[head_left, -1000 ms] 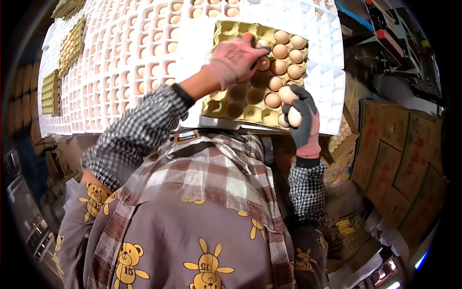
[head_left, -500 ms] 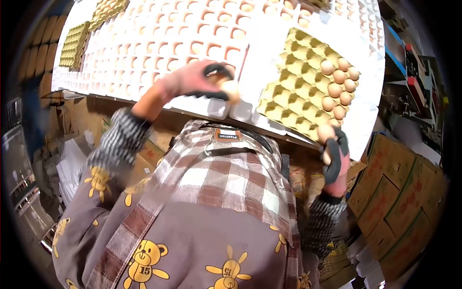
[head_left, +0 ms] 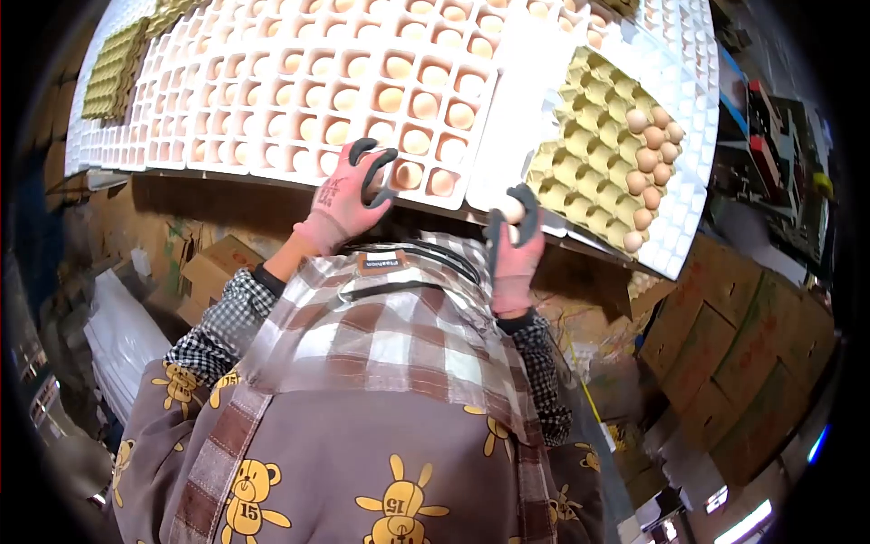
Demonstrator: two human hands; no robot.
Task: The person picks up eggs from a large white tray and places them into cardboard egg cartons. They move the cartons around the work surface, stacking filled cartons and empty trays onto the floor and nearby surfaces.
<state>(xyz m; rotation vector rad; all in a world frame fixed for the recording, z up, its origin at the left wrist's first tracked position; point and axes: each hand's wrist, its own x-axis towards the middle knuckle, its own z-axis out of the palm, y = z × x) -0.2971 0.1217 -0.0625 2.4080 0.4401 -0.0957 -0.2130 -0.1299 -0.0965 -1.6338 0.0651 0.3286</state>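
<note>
My left hand (head_left: 349,195), in a pink and black glove, is at the front edge of a white egg tray (head_left: 470,186) with square cells. Its fingers are curved and apart, with no egg visible between them. Just right of them an egg (head_left: 410,175) sits in a front-row cell. My right hand (head_left: 517,249), gloved alike, is closed around eggs, one egg (head_left: 512,210) at the fingertips and part of another lower in the palm. To its right lies a yellow pulp egg tray (head_left: 580,150), with several brown eggs (head_left: 646,160) along its right side.
Stacked pulp trays (head_left: 113,77) stand at the far left of the table. More white trays (head_left: 693,172) lie beneath and right of the yellow tray. Cardboard boxes (head_left: 734,335) are stacked on the floor at right, and another box (head_left: 217,272) is below the table at left.
My left hand has moved left and no longer shows the eggs it held. My right hand has left the pulp tray's front corner and come left, carrying eggs. The view has shifted.
</note>
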